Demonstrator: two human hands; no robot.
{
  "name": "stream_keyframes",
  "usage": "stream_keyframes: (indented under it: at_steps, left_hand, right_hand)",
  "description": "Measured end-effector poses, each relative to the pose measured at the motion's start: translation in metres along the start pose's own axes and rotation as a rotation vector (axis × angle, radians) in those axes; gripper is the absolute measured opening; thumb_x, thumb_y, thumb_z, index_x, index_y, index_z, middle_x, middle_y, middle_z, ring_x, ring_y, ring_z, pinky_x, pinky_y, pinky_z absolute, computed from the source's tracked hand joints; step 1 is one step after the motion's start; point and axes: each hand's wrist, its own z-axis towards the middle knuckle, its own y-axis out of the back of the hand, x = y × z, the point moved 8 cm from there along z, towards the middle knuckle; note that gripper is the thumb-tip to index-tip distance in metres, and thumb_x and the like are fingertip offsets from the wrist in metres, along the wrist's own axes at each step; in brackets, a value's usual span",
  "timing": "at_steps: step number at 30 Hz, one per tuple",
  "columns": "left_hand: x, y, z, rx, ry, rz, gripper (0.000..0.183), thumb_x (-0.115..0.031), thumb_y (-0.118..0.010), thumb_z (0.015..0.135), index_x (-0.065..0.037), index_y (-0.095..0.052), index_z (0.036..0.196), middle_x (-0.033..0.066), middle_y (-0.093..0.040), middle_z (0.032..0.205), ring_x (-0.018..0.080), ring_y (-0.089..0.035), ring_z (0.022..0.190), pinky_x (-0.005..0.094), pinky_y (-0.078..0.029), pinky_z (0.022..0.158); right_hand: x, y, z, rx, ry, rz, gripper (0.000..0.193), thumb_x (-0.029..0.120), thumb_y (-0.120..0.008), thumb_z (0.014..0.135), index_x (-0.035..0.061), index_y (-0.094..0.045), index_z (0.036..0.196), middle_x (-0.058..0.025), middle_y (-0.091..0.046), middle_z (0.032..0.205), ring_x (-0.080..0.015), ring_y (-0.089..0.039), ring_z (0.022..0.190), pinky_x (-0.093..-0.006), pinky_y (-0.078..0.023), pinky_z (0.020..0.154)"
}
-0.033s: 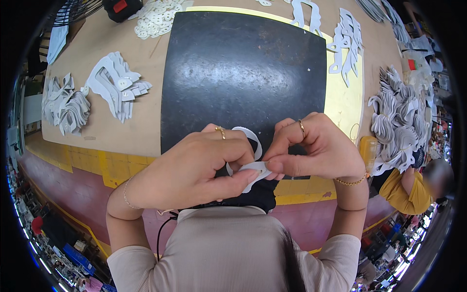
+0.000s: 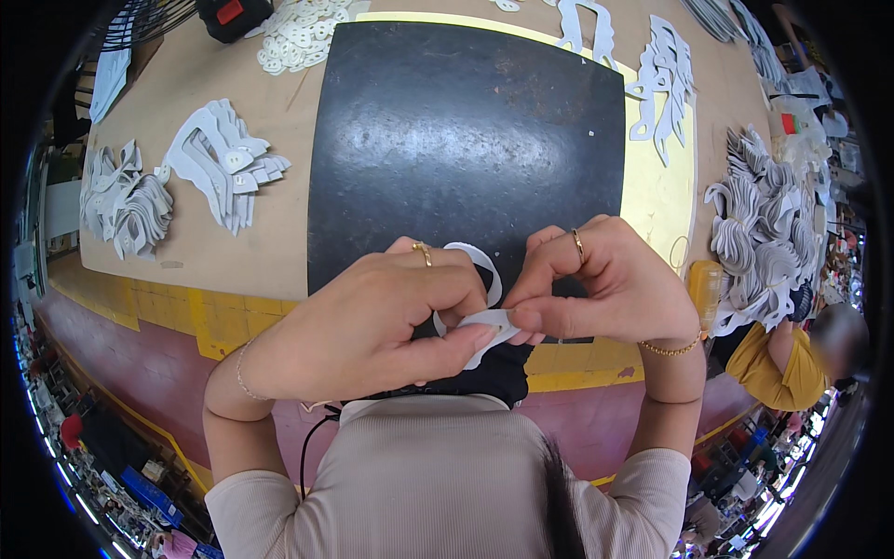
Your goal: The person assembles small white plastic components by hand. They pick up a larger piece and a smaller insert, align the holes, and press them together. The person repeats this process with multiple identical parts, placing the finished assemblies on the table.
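A curved white cut-out piece (image 2: pixel 480 328) of thin sheet material is held between my hands at the near edge of a black mat. My left hand (image 2: pixel 391 312) is closed on it, thumb on top and fingers curled beneath. One loop of the piece sticks up beyond these fingers. My right hand (image 2: pixel 596 289) pinches its right end between thumb and fingertips, where a small hole or dark spot shows next to the left thumb. Fingers hide part of the piece, and I cannot make out anything else in the right pinch.
The black mat (image 2: pixel 466 140) lies on a brown-covered table (image 2: pixel 279 252). Stacked white cut-outs (image 2: pixel 219 158) sit at left, small ring-shaped pieces (image 2: pixel 296 37) far left. Tied grey-white bundles (image 2: pixel 768 224) and a yellow container (image 2: pixel 703 289) stand at right, near a person in yellow (image 2: pixel 778 365).
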Motion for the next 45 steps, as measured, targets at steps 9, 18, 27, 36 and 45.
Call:
stream_keyframes:
  at_steps: [9,18,27,36,45]
  left_hand:
    - [0.003,0.003,0.002,-0.06,0.09,-0.076,0.011,-0.011,-0.068,0.085,-0.001,-0.065,0.082,0.0083,-0.064,0.085,0.0207,-0.059,0.081,0.0327,-0.042,0.082]
    - [-0.002,0.006,0.003,-0.282,-0.022,-0.208,0.006,-0.009,-0.066,0.089,-0.003,-0.065,0.087,0.0054,-0.064,0.089,0.0172,-0.057,0.081,0.0296,-0.042,0.08]
    - [-0.002,0.002,0.003,-0.326,-0.084,-0.121,0.006,-0.008,-0.067,0.088,-0.002,-0.064,0.088,0.007,-0.063,0.089,0.0182,-0.058,0.081,0.0301,-0.043,0.079]
    - [0.02,0.005,0.0,-0.51,-0.07,-0.543,0.013,-0.012,-0.058,0.099,0.001,-0.063,0.099,0.0078,-0.064,0.093,0.0151,-0.061,0.084,0.0284,-0.048,0.078]
    - [0.02,0.003,0.003,-0.429,-0.034,-0.69,0.018,-0.012,-0.052,0.102,0.004,-0.06,0.108,0.0112,-0.065,0.101,0.0178,-0.065,0.09,0.0303,-0.052,0.083]
  right_hand:
    - [0.008,0.001,-0.002,-0.062,0.098,-0.084,0.006,0.006,-0.074,0.079,0.0005,-0.071,0.08,-0.0058,-0.071,0.073,-0.0113,-0.062,0.067,-0.0258,-0.048,0.073]
    - [-0.002,0.009,-0.007,-0.16,0.274,0.259,0.008,0.005,-0.072,0.086,-0.0028,-0.07,0.087,-0.0073,-0.072,0.08,-0.0103,-0.068,0.074,-0.0232,-0.054,0.07]
    - [0.003,0.011,-0.008,-0.264,0.251,0.146,0.006,0.003,-0.073,0.077,0.0038,-0.067,0.078,-0.0049,-0.071,0.068,-0.0094,-0.063,0.064,-0.0317,-0.04,0.096]
    - [-0.003,0.013,-0.006,-0.355,0.43,0.315,0.015,0.003,-0.074,0.084,0.0013,-0.069,0.098,-0.0041,-0.067,0.086,-0.0084,-0.06,0.081,-0.024,-0.049,0.071]
    - [-0.005,0.012,-0.004,-0.422,0.44,0.223,0.006,0.004,-0.073,0.085,0.0018,-0.069,0.088,-0.0037,-0.065,0.088,-0.0087,-0.059,0.082,-0.0246,-0.046,0.074]
